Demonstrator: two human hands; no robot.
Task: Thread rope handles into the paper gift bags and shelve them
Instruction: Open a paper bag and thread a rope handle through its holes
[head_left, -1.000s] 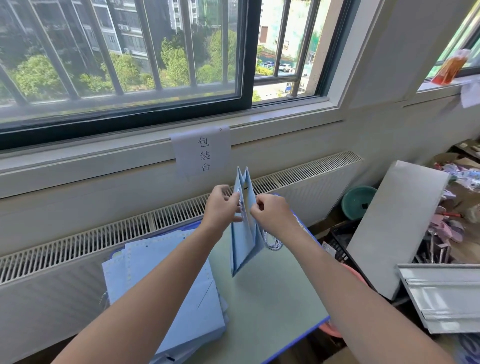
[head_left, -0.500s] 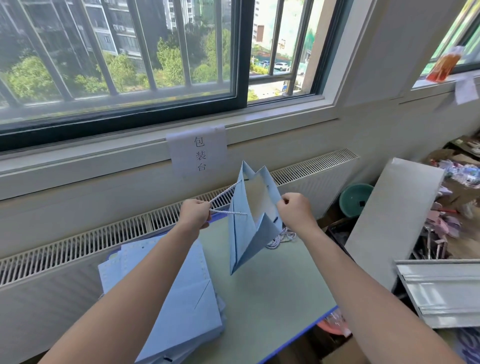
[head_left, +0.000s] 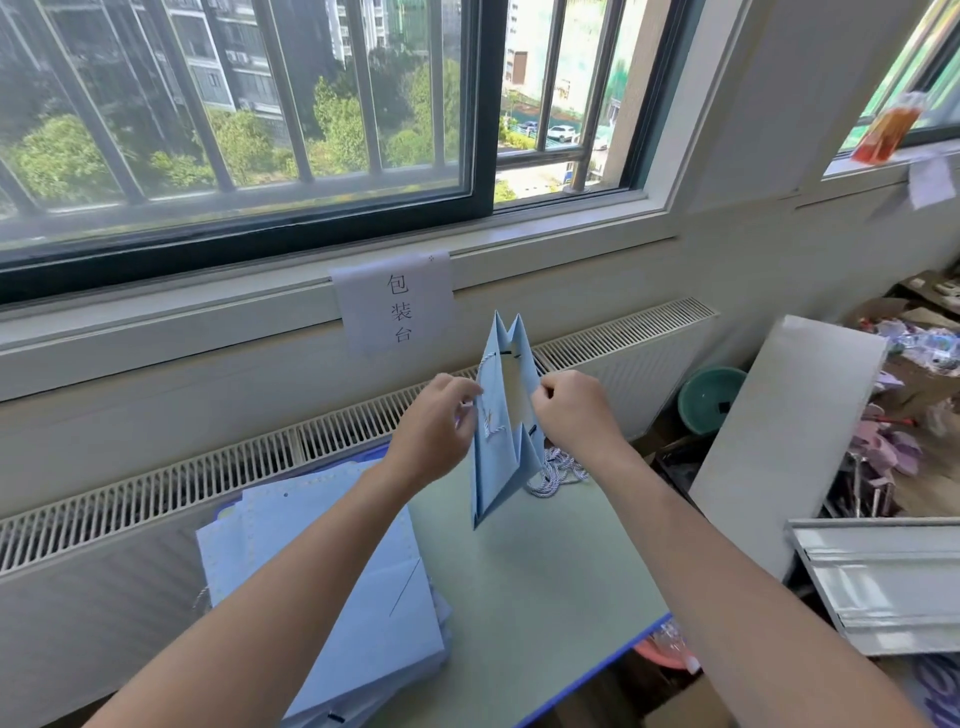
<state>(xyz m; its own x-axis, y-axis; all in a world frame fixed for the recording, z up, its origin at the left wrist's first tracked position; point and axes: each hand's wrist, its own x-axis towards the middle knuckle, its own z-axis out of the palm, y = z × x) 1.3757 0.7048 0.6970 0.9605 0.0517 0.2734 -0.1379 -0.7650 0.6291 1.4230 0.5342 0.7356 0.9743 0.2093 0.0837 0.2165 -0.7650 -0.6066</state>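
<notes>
A light blue paper gift bag (head_left: 498, 457) is held upright above the green table (head_left: 530, 587), its mouth pointing up and slightly spread. My left hand (head_left: 434, 421) pinches the bag's left panel, where a white twisted rope handle (head_left: 485, 410) loops along the outside. My right hand (head_left: 574, 410) grips the bag's right edge. A bundle of loose white ropes (head_left: 556, 473) lies on the table just behind the bag. A stack of flat blue bags (head_left: 332, 587) sits at the table's left.
A radiator grille (head_left: 208, 473) and a paper sign (head_left: 397, 306) run below the window. To the right lean a grey board (head_left: 779, 441) and a white profile (head_left: 883, 582), with a green basin (head_left: 709, 397) and a cluttered floor behind.
My left hand, which had pulled the rope out to the left, has come back against the bag. The bag's mouth has narrowed and my hands are closer together.
</notes>
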